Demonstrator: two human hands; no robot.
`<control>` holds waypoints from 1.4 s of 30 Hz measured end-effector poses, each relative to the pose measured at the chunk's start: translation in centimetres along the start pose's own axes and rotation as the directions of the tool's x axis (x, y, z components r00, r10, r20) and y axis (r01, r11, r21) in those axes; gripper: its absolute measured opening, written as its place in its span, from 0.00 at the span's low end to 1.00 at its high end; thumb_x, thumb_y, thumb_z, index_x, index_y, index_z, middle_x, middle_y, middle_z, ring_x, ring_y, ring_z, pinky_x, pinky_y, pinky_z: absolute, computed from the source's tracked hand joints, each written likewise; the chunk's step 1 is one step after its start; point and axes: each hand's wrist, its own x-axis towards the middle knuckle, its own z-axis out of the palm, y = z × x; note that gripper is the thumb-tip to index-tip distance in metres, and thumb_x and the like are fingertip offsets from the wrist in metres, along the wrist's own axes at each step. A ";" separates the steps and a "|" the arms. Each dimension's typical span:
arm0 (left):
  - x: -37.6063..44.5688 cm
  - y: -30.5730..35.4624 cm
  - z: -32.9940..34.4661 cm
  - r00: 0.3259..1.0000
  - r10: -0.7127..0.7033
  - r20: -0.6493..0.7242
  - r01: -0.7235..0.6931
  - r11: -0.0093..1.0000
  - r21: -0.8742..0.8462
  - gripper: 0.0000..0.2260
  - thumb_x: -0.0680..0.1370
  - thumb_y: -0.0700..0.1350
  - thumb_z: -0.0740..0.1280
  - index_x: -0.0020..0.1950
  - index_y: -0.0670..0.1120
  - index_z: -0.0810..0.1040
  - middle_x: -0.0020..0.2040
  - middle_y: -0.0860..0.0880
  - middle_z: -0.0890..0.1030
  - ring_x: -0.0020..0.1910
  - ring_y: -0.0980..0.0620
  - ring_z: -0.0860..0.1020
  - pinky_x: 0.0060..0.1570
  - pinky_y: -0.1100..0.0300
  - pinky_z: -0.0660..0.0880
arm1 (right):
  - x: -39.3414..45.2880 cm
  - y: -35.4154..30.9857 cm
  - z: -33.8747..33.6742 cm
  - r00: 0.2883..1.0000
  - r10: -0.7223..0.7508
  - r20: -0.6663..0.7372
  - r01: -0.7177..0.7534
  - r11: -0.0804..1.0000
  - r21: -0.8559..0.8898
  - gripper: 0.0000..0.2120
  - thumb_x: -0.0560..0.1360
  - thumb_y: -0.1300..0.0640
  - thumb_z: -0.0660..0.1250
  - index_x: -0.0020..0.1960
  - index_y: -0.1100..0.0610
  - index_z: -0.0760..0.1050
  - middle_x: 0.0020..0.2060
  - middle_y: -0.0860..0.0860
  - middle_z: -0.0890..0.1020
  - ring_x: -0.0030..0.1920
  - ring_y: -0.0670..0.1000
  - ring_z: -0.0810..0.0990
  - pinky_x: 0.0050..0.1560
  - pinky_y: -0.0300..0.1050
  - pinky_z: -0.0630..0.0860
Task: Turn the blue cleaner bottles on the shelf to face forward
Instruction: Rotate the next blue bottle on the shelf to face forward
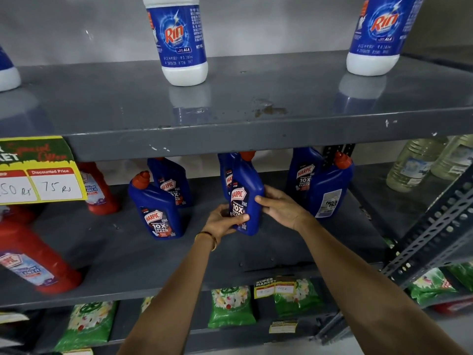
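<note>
Head view: a blue Harpic bottle is gripped between both hands on the middle shelf. The left hand is wrapped round the lower front, thumb laid across the bottom of the label, fingers curled behind and hidden. The right hand is pressed flat against the bottle's right flank, fingers extended along the side, thumb on the front edge. The front label is turned toward the camera; whether the base rests on the shelf or is lifted clear cannot be told. The held bottle's red cap is partly cut off by the upper shelf edge. A thin bangle is seen at the left wrist. Directly behind, a second blue bottle is mostly covered. To the left, two blue bottles are noted with labels forward; to the right, one faces forward and one shows its white back label. The bottles are glossy moulded plastic with angled necks. The shelving is grey painted metal, chipped and stained. Red bottles at far left are blurred and partly hidden by a yellow price tag. White Rin bottles above are cropped at the top.
</note>
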 end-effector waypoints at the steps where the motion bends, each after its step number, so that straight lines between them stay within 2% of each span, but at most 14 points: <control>1: 0.1 -0.1 0.1 0.998 0.008 -0.054 -0.006 1.000 0.031 0.30 0.63 0.41 0.78 0.61 0.41 0.69 0.60 0.42 0.78 0.50 0.50 0.80 0.41 0.59 0.81 | 0.0 0.1 -0.1 1.000 0.003 -0.014 -0.003 1.000 -0.016 0.21 0.74 0.64 0.64 0.66 0.56 0.69 0.63 0.56 0.76 0.64 0.54 0.74 0.63 0.50 0.72; 3: 0.2 -0.5 0.5 0.984 0.034 -0.177 -0.012 0.993 0.121 0.33 0.59 0.44 0.80 0.59 0.41 0.69 0.57 0.43 0.79 0.52 0.47 0.80 0.47 0.52 0.81 | 0.2 0.4 0.0 0.999 -0.001 -0.046 0.000 0.999 -0.033 0.22 0.75 0.65 0.62 0.68 0.55 0.67 0.62 0.54 0.76 0.63 0.52 0.75 0.61 0.47 0.74; 4: 0.2 -0.7 0.7 0.969 0.059 -0.239 -0.015 0.984 0.180 0.34 0.58 0.46 0.81 0.58 0.42 0.69 0.55 0.45 0.79 0.51 0.47 0.79 0.47 0.52 0.81 | 0.3 0.5 0.0 0.998 -0.005 -0.061 0.003 0.999 -0.032 0.23 0.75 0.66 0.61 0.68 0.54 0.66 0.61 0.52 0.77 0.62 0.50 0.75 0.59 0.46 0.76; 7: 0.0 -1.0 1.2 0.923 0.128 -0.362 -0.009 0.949 0.314 0.33 0.56 0.50 0.81 0.55 0.43 0.70 0.51 0.48 0.78 0.46 0.51 0.77 0.37 0.61 0.74 | 0.5 0.8 0.4 0.997 0.000 -0.077 -0.005 0.998 -0.062 0.24 0.75 0.68 0.60 0.69 0.53 0.65 0.59 0.49 0.78 0.60 0.47 0.76 0.56 0.42 0.77; 9: 0.1 -1.2 1.5 0.907 0.137 -0.398 0.007 0.940 0.341 0.33 0.56 0.49 0.81 0.54 0.43 0.69 0.52 0.47 0.79 0.46 0.49 0.76 0.39 0.58 0.74 | 0.6 0.9 0.7 0.997 0.008 -0.073 -0.015 0.994 -0.109 0.24 0.75 0.69 0.59 0.69 0.53 0.64 0.60 0.51 0.76 0.60 0.48 0.76 0.55 0.40 0.78; 12: 0.2 -1.3 1.8 0.892 0.141 -0.429 0.036 0.925 0.379 0.34 0.56 0.50 0.81 0.54 0.43 0.68 0.55 0.44 0.79 0.51 0.45 0.78 0.45 0.54 0.75 | 0.9 0.9 1.1 0.997 0.012 -0.070 -0.021 0.990 -0.143 0.25 0.76 0.70 0.58 0.70 0.55 0.64 0.63 0.53 0.74 0.63 0.50 0.74 0.58 0.42 0.75; 18: 0.2 -1.2 1.8 0.906 0.122 -0.404 0.059 0.911 0.408 0.34 0.58 0.50 0.80 0.55 0.41 0.67 0.57 0.43 0.78 0.54 0.44 0.77 0.46 0.53 0.75 | 1.1 0.5 1.3 0.994 0.037 -0.103 -0.052 0.987 -0.155 0.25 0.75 0.71 0.58 0.70 0.57 0.63 0.66 0.57 0.73 0.66 0.53 0.72 0.64 0.48 0.70; 22: -0.2 -1.2 2.3 0.911 0.106 -0.399 0.072 0.911 0.406 0.33 0.61 0.48 0.79 0.57 0.39 0.66 0.60 0.40 0.77 0.57 0.42 0.76 0.49 0.52 0.74 | 1.2 0.4 1.7 0.975 0.039 -0.219 -0.076 0.983 -0.165 0.27 0.74 0.72 0.59 0.71 0.59 0.61 0.68 0.59 0.71 0.68 0.55 0.70 0.64 0.48 0.70; 28: -2.1 -2.3 2.9 0.896 0.110 -0.430 0.080 0.912 0.401 0.31 0.64 0.48 0.77 0.58 0.36 0.67 0.60 0.37 0.76 0.58 0.38 0.76 0.52 0.48 0.74 | -0.6 1.7 0.9 0.873 0.023 -0.486 -0.143 0.967 -0.211 0.28 0.72 0.69 0.64 0.70 0.59 0.62 0.68 0.60 0.70 0.68 0.55 0.69 0.68 0.50 0.67; 31: -3.2 -3.0 3.9 0.893 0.132 -0.431 0.045 0.925 0.377 0.29 0.65 0.47 0.77 0.57 0.37 0.67 0.60 0.38 0.76 0.57 0.38 0.76 0.51 0.49 0.74 | -2.1 2.5 0.4 0.789 -0.005 -0.614 -0.170 0.959 -0.226 0.27 0.72 0.68 0.65 0.69 0.60 0.65 0.68 0.60 0.71 0.67 0.56 0.70 0.67 0.48 0.67; 35: -4.4 -4.3 6.1 0.927 0.197 -0.320 -0.043 0.901 0.431 0.27 0.67 0.47 0.75 0.60 0.39 0.68 0.60 0.39 0.76 0.57 0.39 0.75 0.53 0.50 0.74 | -5.0 3.6 -0.8 0.703 -0.038 -0.710 -0.236 0.929 -0.283 0.25 0.73 0.66 0.65 0.68 0.58 0.66 0.68 0.57 0.71 0.67 0.54 0.70 0.62 0.43 0.67; 37: -4.6 -4.5 7.5 0.940 0.226 -0.255 -0.084 0.878 0.470 0.28 0.68 0.47 0.75 0.62 0.39 0.67 0.60 0.39 0.76 0.58 0.39 0.75 0.55 0.49 0.74 | -6.4 3.8 -1.8 0.676 -0.044 -0.735 -0.250 0.925 -0.285 0.25 0.73 0.65 0.64 0.69 0.58 0.64 0.68 0.57 0.70 0.67 0.54 0.69 0.64 0.45 0.67; 40: -4.2 -4.1 9.3 0.961 0.208 -0.184 -0.088 0.858 0.507 0.29 0.69 0.49 0.73 0.63 0.38 0.66 0.62 0.38 0.76 0.60 0.39 0.74 0.56 0.49 0.72 | -8.0 3.5 -3.5 0.620 -0.092 -0.780 -0.269 0.908 -0.320 0.23 0.73 0.64 0.64 0.68 0.58 0.66 0.67 0.58 0.71 0.65 0.56 0.71 0.65 0.48 0.68; 42: -3.6 -3.7 10.5 0.972 0.183 -0.150 -0.079 0.847 0.526 0.30 0.71 0.51 0.71 0.64 0.38 0.64 0.62 0.38 0.76 0.61 0.39 0.74 0.56 0.50 0.72 | -8.7 3.1 -4.7 0.586 -0.125 -0.801 -0.272 0.900 -0.340 0.21 0.73 0.65 0.64 0.64 0.59 0.68 0.64 0.59 0.74 0.62 0.57 0.73 0.60 0.47 0.69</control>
